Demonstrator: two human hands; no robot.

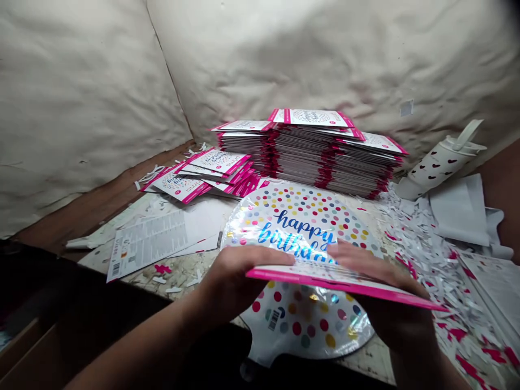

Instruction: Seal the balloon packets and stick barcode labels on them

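Heart-print tumbler [441, 162] lying beside shredded paper [422, 244]

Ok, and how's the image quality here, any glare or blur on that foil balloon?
In the head view, glare streaks across the foil balloon, though its printing stays readable; the cream backdrop is unevenly lit, the lower left corner falls into dark shadow, and the wide lens seems to bow the edges.
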